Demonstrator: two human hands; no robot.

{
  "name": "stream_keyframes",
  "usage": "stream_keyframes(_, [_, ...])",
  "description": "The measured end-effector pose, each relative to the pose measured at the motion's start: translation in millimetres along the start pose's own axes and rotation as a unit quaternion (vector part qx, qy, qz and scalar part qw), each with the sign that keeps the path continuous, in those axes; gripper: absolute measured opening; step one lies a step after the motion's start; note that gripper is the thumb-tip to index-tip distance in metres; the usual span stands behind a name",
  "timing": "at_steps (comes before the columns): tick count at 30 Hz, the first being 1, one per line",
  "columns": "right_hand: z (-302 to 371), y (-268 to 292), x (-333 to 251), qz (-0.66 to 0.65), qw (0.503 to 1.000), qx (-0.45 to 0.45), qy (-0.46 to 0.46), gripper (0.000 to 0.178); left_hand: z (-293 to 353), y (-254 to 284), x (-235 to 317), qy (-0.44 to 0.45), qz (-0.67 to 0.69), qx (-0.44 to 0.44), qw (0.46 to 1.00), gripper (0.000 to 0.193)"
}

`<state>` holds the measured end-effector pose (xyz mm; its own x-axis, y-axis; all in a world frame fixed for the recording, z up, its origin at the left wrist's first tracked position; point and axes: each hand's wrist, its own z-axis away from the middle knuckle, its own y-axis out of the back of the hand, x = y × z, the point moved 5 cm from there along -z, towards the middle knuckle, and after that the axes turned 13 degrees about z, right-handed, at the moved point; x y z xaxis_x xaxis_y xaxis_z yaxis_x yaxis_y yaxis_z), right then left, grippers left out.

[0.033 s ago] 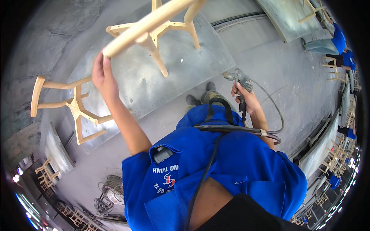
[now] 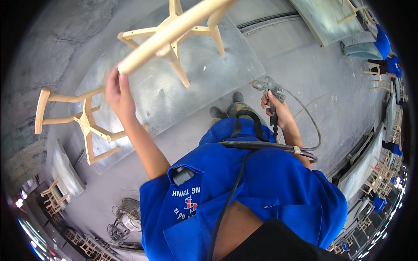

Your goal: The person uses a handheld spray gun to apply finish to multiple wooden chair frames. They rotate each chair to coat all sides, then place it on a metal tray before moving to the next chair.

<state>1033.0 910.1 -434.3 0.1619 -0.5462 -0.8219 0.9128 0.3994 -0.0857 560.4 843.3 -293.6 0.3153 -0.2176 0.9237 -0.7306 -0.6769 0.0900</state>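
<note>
A pale wooden chair frame [image 2: 177,29] stands on a grey sheet-topped table [image 2: 204,85], its thick rail nearest me. My left hand [image 2: 117,93] pinches the left end of that rail between thumb and fingers. In my right hand [image 2: 278,108] is a spray gun [image 2: 271,89], gripped by its handle, its nozzle pointing left toward the table's edge. A dark hose [image 2: 314,117] loops from the gun back to my waist. Left of my left forearm, a second wooden chair frame [image 2: 89,124] rests at the table's left end.
My shoes [image 2: 224,108] are at the table's near edge. A round metal machine with wires [image 2: 126,215] sits on the floor at lower left. At far right, people in blue [image 2: 383,45] are near another metal-topped table [image 2: 326,26] and several wooden frames [image 2: 383,174].
My left hand and the rail end it grips have moved slightly right and down. The spray gun in my right hand stays nearly in place.
</note>
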Motion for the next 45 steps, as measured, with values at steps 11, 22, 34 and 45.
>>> stream_keyframes(11, [-44, 32, -86, 0.043, 0.983, 0.034, 0.176, 0.107, 91, -103, 69, -0.179, -0.010, -0.124, 0.976, 0.052])
stream_keyframes(22, [-168, 47, -184, -0.134, 0.967, -0.026, 0.217, 0.105, 20, -266, 51, -0.232, -0.104, -0.106, 0.961, 0.043])
stream_keyframes(34, [-363, 113, -12, -0.110, 0.986, 0.120, -0.032, 0.077, -36, -340, 35, -0.238, -0.114, -0.077, 0.961, 0.046])
stream_keyframes(45, [-309, 188, -90, -0.098, 0.989, 0.110, -0.015, 0.084, -77, -381, -2, -0.067, -0.147, 0.018, 0.987, 0.050])
